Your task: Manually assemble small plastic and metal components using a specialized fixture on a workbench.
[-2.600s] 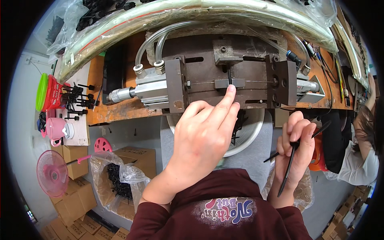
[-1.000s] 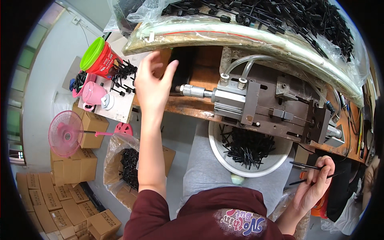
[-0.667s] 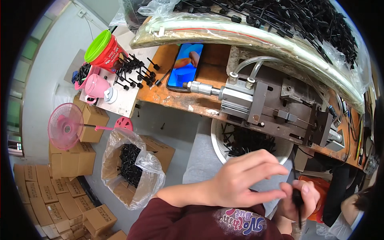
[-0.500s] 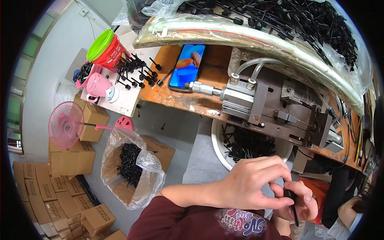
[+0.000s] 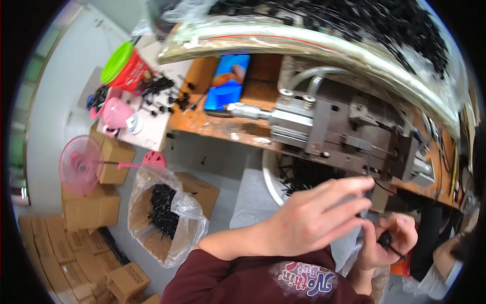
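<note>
My left hand [image 5: 309, 218] reaches across in front of the machine, smeared by motion. Between its fingertips shows a blurred thin dark rod [image 5: 369, 188], pointing up toward the machine. My right hand [image 5: 387, 243], lower and to the right, is closed on a black plastic part [image 5: 386, 238] with a knobbed head and a thin stem. The hands are apart. Behind the left hand, partly hidden, a white basket [image 5: 271, 182] holds many black parts. The metal clamping machine [image 5: 293, 121] with its air cylinder and clear hoses sits on the wooden bench above.
A plastic-lined box [image 5: 132, 213] of black parts stands on the floor at left, near a pink fan [image 5: 81, 164] and stacked cartons [image 5: 66, 253]. A phone [image 5: 226, 86] lies on the bench. Bagged black parts [image 5: 329, 20] fill the far side. Another person's arm [image 5: 445, 258] shows at right.
My hands have separated. The left moved up toward the machine with its fingers stretching, while the right turned and now shows the knobbed black part. The whole view has shifted slightly.
</note>
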A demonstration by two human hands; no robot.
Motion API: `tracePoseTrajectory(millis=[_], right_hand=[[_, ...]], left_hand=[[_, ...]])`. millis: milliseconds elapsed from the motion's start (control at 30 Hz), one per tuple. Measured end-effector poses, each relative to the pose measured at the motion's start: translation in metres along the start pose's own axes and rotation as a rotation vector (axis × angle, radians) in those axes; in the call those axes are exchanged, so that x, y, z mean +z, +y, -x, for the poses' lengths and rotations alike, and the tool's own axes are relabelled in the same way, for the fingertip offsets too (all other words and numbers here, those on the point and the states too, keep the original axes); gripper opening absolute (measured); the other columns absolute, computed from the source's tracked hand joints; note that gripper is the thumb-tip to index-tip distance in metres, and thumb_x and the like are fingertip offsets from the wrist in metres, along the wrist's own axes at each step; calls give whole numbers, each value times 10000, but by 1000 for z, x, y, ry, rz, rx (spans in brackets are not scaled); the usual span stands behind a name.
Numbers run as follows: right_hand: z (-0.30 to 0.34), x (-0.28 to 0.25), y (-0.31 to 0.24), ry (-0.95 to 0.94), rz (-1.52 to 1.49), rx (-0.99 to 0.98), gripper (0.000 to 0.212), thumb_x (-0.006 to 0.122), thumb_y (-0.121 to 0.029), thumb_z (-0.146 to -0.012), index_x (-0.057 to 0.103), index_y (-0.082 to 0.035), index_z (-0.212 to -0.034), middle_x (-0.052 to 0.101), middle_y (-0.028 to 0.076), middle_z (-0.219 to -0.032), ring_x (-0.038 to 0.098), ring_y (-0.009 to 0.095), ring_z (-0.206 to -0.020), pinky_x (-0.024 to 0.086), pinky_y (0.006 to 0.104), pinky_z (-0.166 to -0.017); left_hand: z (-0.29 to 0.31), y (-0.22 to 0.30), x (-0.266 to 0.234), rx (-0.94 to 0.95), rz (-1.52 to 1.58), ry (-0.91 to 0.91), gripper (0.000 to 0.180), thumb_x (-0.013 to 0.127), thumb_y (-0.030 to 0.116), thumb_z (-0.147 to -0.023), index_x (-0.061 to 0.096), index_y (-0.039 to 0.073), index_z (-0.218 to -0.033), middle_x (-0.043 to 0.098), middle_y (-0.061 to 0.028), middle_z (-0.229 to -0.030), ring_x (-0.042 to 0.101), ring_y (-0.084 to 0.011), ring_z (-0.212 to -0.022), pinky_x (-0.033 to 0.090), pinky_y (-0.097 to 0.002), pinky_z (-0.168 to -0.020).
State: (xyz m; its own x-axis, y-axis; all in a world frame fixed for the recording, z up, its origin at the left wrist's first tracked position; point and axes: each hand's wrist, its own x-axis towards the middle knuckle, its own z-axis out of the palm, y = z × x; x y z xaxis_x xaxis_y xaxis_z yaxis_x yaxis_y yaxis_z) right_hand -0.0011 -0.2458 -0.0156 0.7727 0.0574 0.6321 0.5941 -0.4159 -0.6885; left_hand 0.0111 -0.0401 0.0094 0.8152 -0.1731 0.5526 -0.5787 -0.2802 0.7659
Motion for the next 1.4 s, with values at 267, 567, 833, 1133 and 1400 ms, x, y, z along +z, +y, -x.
tracePoseTrajectory(millis=[267,567,833,1133,1400], right_hand=[[-4,-3,4,166,-349,310,471,785,-70,-857,453,-62,-1191,519,26,-762,485,86,-613,387,214,-593],[-14,-3,3,169,-652,394,241,559,-251,-1055,460,-51,-1146,515,46,-685,355,69,-510,315,219,-446],[-18,-4,4,207,-897,523,233,370,-288,-1123,462,-75,-1132,464,39,-646,337,88,-491,272,224,-417],[-20,6,-5,241,-677,312,224,353,-278,-1124,460,-81,-1121,462,53,-678,383,109,-545,307,231,-461],[-18,17,-15,139,-533,183,187,378,-289,-1114,434,-112,-1134,525,67,-710,450,133,-574,385,274,-562]], left_hand=[[-13,-28,17,91,-470,-119,278,760,78,-815,698,-21,-1068,648,-184,-1319,697,-295,-1081,567,-433,-968],[-25,-31,19,43,-687,-162,206,765,96,-809,722,13,-992,684,-129,-1288,723,-249,-873,581,-348,-836],[-28,-30,19,-8,-669,-182,222,782,97,-786,727,23,-988,691,-119,-1280,708,-215,-738,561,-313,-676],[-17,-10,22,-131,-98,-121,350,774,98,-842,690,48,-1178,712,-119,-1195,746,-223,-857,612,-321,-746],[-1,0,45,-91,212,-118,512,785,15,-795,613,39,-1276,747,-104,-962,755,-215,-789,614,-306,-670]])
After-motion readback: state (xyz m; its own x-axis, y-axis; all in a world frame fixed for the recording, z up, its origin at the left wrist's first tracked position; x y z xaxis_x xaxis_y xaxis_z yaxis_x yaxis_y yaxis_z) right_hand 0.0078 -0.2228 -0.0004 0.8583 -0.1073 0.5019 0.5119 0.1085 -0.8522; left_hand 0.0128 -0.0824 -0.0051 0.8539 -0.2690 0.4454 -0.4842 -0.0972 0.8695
